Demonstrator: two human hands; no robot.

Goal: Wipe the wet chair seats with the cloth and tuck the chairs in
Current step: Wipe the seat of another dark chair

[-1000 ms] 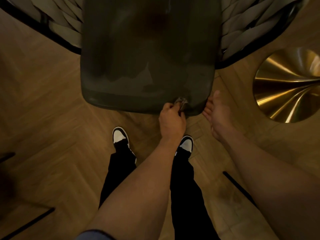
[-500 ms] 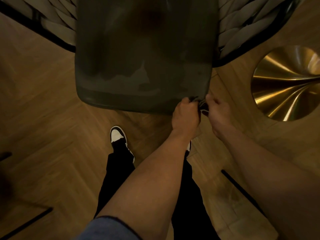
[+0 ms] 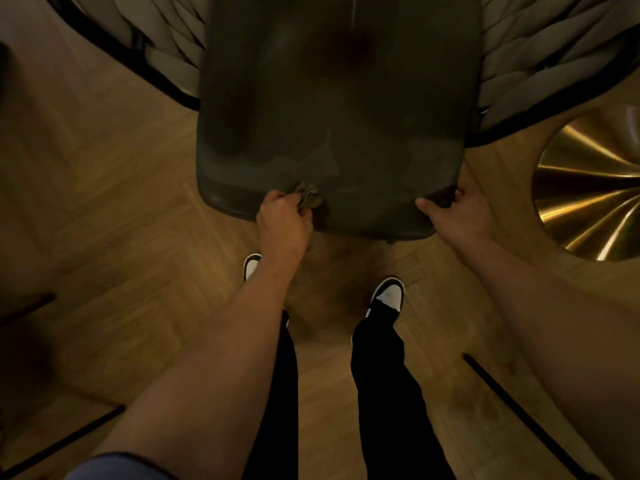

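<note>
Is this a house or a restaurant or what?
Probably a restaurant or smart dining room, though I can't be sure. There's a woven-backed chair with a dark seat, a shiny golden table base and a wooden parquet floor.

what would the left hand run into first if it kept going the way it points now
The left hand, gripping the cloth, points up the frame onto the chair seat. It would likely sweep along the seat and meet the dark stain first; depth is hard to judge.
</note>
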